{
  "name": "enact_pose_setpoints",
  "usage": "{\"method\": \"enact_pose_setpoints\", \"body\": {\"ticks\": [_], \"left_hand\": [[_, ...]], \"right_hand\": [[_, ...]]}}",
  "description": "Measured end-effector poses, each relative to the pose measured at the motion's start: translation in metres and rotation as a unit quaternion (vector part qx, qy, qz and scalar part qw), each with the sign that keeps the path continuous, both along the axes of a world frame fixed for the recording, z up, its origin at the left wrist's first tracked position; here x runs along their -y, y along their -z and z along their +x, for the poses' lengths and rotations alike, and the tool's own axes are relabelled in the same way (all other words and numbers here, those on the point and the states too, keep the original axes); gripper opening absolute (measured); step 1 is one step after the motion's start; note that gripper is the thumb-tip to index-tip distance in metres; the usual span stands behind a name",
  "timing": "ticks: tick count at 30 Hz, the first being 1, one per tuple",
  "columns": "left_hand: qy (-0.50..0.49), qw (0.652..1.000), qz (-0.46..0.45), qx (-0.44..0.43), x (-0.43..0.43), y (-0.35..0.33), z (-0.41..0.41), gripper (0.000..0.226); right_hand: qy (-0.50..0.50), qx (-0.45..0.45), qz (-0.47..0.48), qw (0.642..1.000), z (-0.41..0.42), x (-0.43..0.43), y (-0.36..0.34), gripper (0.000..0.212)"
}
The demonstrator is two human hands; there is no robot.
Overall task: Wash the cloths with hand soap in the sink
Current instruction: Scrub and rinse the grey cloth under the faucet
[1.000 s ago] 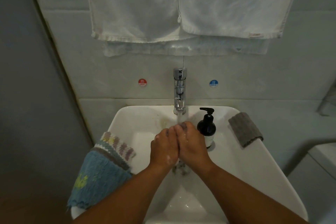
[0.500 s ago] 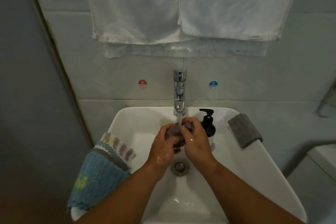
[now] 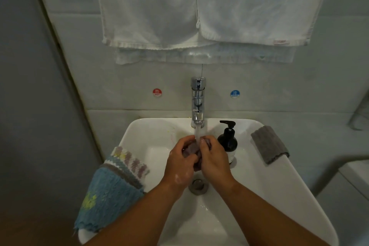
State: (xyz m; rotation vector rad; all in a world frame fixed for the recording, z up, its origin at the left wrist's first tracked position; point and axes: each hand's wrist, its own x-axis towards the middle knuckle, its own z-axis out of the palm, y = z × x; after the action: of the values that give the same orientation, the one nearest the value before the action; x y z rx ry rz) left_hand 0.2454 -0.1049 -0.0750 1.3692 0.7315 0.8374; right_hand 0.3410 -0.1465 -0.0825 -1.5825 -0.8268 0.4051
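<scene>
Against a second ago, when both hands lay pressed side by side low over the drain and hid what they held, they now sit higher and farther back, right under the tap, and the drain (image 3: 198, 185) shows bare just near of them. Since half a second ago little has changed: the same grip, the same spot under the water

The left hand (image 3: 179, 163) and the right hand (image 3: 214, 158) are curled round a small purple-grey cloth (image 3: 192, 149), bunched between them. White foam sits on the back of the left hand. The stream of water (image 3: 197, 133) from the chrome tap (image 3: 198, 104) falls onto the cloth between the two hands

The white sink (image 3: 279, 181) holds the hands, the cloth and the drain, and its bowl shines wet near the front. In its far right part stands a black soap bottle (image 3: 228, 142) with a pump, just right of the right hand. A folded grey cloth (image 3: 269, 144) lies over the right rim, apart from the bottle. Over the left rim hangs a blue cloth (image 3: 107, 195) with a yellow patch, and a striped cloth (image 3: 129, 161) pokes out on its far side

On the wall a red hot sticker (image 3: 157, 92) sits left of the tap and a blue cold sticker (image 3: 235, 93) right of it, and white towels (image 3: 199, 6) hang above
</scene>
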Motion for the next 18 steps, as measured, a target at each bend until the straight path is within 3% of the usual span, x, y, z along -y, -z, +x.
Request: {"method": "enact_pose_setpoints", "body": {"ticks": [3, 6, 11, 18], "left_hand": [[0.031, 0.999, -0.004, -0.039, 0.003, 0.003, 0.003, 0.028], [0.000, 0.998, 0.019, -0.063, 0.004, 0.003, 0.005, 0.024], [-0.067, 0.992, 0.042, -0.102, 0.002, -0.003, -0.001, 0.017], [0.010, 0.998, 0.017, -0.055, 0.012, -0.041, -0.005, 0.014]], "right_hand": [[0.000, -0.059, 0.037, 0.998, 0.004, 0.001, -0.003, 0.014], [-0.074, -0.097, 0.050, 0.991, 0.003, 0.003, -0.006, 0.012], [-0.075, -0.010, -0.041, 0.996, -0.004, 0.002, -0.002, 0.013], [-0.049, -0.019, -0.007, 0.999, 0.002, 0.018, -0.043, 0.012]]}}
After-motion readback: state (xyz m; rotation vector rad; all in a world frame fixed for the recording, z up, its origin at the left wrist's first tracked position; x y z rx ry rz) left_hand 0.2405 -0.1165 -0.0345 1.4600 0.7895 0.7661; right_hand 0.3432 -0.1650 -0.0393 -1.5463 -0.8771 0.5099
